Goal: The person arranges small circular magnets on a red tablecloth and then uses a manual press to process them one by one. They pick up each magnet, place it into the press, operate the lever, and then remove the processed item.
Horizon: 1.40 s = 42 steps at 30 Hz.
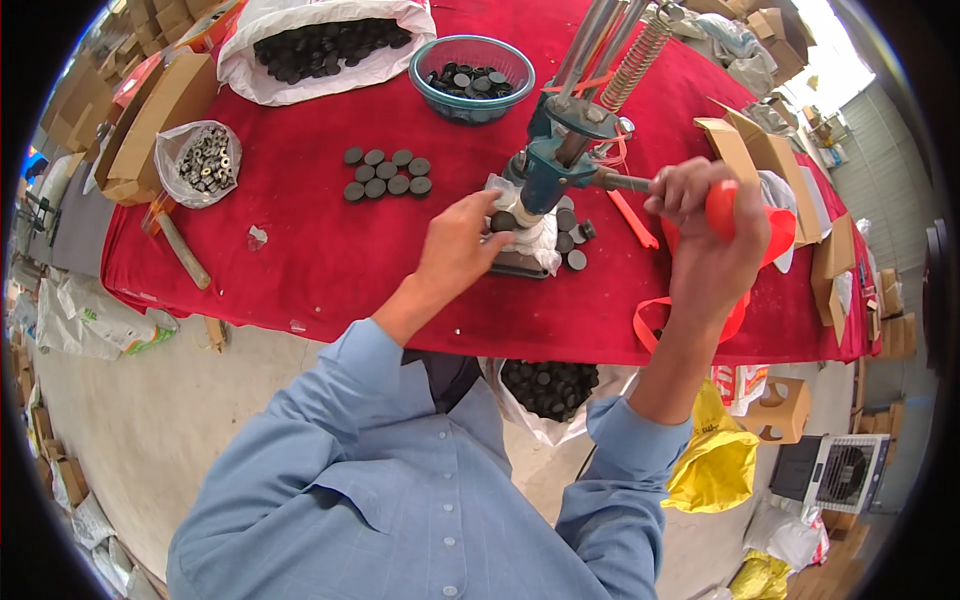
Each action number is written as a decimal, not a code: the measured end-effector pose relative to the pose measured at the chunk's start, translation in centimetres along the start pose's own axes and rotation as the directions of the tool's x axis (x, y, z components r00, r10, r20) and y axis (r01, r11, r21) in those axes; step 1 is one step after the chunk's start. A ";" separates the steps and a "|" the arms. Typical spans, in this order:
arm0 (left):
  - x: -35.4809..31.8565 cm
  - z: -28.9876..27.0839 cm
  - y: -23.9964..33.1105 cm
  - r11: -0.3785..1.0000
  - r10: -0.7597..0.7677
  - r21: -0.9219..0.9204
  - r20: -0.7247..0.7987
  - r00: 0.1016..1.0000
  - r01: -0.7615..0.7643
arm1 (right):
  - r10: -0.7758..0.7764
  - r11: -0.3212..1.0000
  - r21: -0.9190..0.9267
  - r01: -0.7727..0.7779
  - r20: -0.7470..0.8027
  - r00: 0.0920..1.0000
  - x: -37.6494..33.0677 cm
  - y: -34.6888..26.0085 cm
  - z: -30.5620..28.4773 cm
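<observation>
A teal hand press point(550, 170) with a spring and metal rods stands on the red table point(330, 250). My right hand point(705, 230) is closed around the press lever's red handle point(722, 205). My left hand point(458, 245) pinches a dark round disc point(503, 221) at the press base, under the ram. A few more dark discs point(572, 240) lie just right of the base. Several discs point(387, 172) sit in two neat rows to the left of the press.
A blue bowl point(472, 75) of discs and a white sack point(325, 45) of discs stand at the back. A small bag of metal rings point(200, 160) and a wooden-handled tool point(180, 250) lie left. Cardboard boxes point(760, 160) crowd the right. Another sack of discs point(548, 388) sits below the table edge.
</observation>
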State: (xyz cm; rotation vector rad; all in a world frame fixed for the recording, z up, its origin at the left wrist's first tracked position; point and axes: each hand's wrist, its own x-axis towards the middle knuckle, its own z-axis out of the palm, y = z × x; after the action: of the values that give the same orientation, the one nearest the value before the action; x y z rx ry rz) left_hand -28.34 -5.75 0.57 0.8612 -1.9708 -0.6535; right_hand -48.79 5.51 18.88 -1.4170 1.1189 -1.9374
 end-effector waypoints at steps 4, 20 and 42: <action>0.4 1.5 -0.6 1.000 -0.028 0.002 0.022 0.999 0.028 | 0.114 0.993 -0.025 -0.116 -0.078 0.990 1.4 -1.0 0.9; 1.0 1.2 -0.6 0.995 0.093 0.049 -0.027 0.995 -0.092 | -0.241 0.963 -0.108 0.249 0.076 0.967 -4.8 2.3 -0.3; -1.0 -4.8 -5.4 0.980 -0.089 0.167 -0.140 0.986 0.112 | -0.244 0.945 -0.191 0.265 0.127 0.962 -3.8 1.2 -1.0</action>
State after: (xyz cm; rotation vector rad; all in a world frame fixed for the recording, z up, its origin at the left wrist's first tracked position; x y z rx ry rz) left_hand -22.04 -8.88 -1.46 1.0890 -1.8944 -0.4728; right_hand -48.53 8.16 15.68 -1.8315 1.1648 -1.9369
